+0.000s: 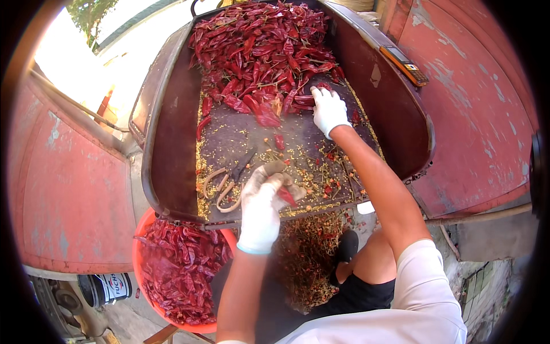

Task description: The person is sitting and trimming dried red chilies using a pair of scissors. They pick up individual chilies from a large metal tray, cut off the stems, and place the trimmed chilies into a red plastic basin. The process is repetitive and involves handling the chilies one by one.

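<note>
A dried red chili pepper (287, 197) is in my left hand (261, 210), which wears a white glove with soiled fingers and is slightly blurred. My gloved right hand (330, 111) reaches to the lower right edge of a heap of dried chilies (262, 47). Its fingertips touch the pods there; whether they grip one is hidden. Both hands are over a dark red metal cart bed (172, 133). Left of my left hand lies a pair of scissors (222, 193) with tan wrapped handles. Yellow seeds and broken stems are scattered across the bed floor.
An orange plastic tub (138, 262) of dried chilies stands below the bed's front left corner. Discarded stems (307, 262) are piled on the ground by my foot. A mobile phone (404, 65) rests on the right rim. A black-and-white bucket (105, 289) sits at lower left.
</note>
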Available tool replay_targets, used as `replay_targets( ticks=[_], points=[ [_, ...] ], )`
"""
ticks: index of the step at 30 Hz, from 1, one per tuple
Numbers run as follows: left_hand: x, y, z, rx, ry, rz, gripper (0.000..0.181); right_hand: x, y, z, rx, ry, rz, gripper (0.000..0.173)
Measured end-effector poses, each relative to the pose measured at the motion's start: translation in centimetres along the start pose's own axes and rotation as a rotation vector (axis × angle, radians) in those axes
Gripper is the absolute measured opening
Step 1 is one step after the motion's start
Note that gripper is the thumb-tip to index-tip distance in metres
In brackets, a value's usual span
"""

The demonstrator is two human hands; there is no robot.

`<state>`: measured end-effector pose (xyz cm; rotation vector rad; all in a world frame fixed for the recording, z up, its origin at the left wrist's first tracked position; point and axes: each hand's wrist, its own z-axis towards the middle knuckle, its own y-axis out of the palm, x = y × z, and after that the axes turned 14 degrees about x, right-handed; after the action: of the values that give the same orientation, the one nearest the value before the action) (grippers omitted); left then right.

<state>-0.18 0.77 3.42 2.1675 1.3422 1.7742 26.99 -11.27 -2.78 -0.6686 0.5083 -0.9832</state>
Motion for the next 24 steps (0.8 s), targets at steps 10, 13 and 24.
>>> replay_targets(
  ticks=[10, 13, 24],
  points=[
    [0.5, -0.3, 0.7, 0.066, 0.074, 0.285, 0.019, -0.6, -4.1, -3.7, -0.353, -0.015, 0.098, 0.037],
    [-0.3, 0.4, 1.3, 0.017, 0.319, 0.483, 0.019, -0.5, -8.3, -4.6, -0.352, 0.185, 0.186, 0.041],
    [-2.0, 1.5, 1.9, 0.0, 1.178, 1.123, 0.043, -2.5, -15.3, -6.8, -0.603, 0.843, 1.108, 0.032]
  ],
)
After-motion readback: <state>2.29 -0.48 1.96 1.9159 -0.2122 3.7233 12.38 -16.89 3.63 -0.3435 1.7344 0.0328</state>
